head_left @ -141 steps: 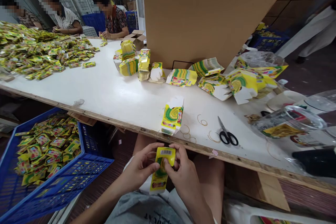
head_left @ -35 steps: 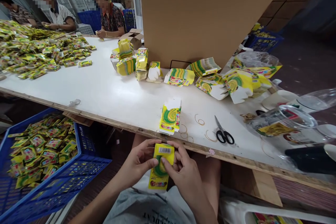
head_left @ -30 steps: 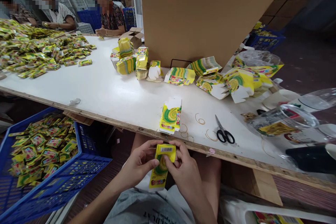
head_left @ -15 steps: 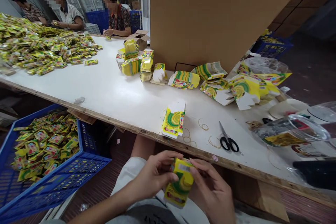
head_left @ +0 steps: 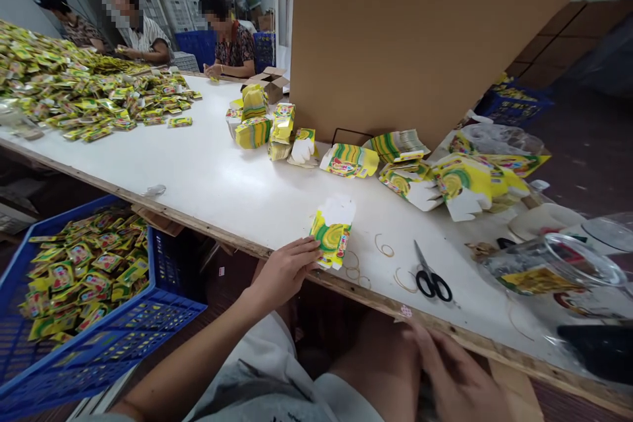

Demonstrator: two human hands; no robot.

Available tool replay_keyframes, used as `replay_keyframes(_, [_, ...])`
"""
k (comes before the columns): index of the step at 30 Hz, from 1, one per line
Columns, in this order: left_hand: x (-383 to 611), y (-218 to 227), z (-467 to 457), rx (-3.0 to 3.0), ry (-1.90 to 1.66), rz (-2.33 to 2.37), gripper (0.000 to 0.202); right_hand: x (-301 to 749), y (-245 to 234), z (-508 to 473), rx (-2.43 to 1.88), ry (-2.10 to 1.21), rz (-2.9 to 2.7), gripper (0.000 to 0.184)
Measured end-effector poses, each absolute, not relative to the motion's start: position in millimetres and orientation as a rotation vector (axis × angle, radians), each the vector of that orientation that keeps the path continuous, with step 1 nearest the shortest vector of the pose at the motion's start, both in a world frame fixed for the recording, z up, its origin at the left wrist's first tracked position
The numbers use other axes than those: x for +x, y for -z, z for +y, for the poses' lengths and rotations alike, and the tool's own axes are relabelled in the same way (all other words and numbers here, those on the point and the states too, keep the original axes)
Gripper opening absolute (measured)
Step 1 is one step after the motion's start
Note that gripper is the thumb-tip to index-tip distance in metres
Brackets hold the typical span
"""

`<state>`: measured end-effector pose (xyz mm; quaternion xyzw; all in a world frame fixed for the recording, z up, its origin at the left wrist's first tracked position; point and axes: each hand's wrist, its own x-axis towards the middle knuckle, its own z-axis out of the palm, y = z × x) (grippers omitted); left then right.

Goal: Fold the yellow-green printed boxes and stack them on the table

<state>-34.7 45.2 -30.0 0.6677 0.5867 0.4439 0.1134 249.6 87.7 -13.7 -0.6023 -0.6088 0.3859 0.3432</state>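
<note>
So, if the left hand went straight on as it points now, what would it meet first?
Probably the yellow-green printed cardboard packaging on the table; the left hand overlaps its edge in view, though contact is unclear.

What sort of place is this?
Probably a packing workshop: yellow packets are heaped on a long table, a blue crate holds similar ones, and three people are busy at the table's far side.

Left forearm (head_left: 198, 353): bare, slanting up from lower left
Left wrist (head_left: 253, 303): almost straight
Left hand (head_left: 284, 270): back upward — fingers (head_left: 302, 248) outstretched, side by side
Right hand (head_left: 457, 376): lower, well apart from the left — blurred, partly curled, cut by the bottom edge
</note>
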Motion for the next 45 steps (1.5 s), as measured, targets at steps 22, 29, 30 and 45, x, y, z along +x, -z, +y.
replay_keyframes(22, [-6.2,15.6,-17.2,0.492,-1.44,0.702,0.05,142.0,24.4,34.3,-0.991,-1.77,-1.291,0.027])
replay_keyframes(29, [1.1,24.0,-11.9,0.538,-1.557,0.969,0.036,141.8,26.6,25.8,-1.053,-1.685,-1.441,0.026])
replay_keyframes(30, [2.7,24.8,-11.3,0.56,-1.572,1.009,0.034,141.1,27.5,24.8,-1.065,-1.668,-1.445,0.026])
replay_keyframes(45, [-18.0,10.1,-29.6,0.831,-1.329,0.963,0.03,160.2,17.1,50.2,-0.8,-1.669,-1.706,0.02])
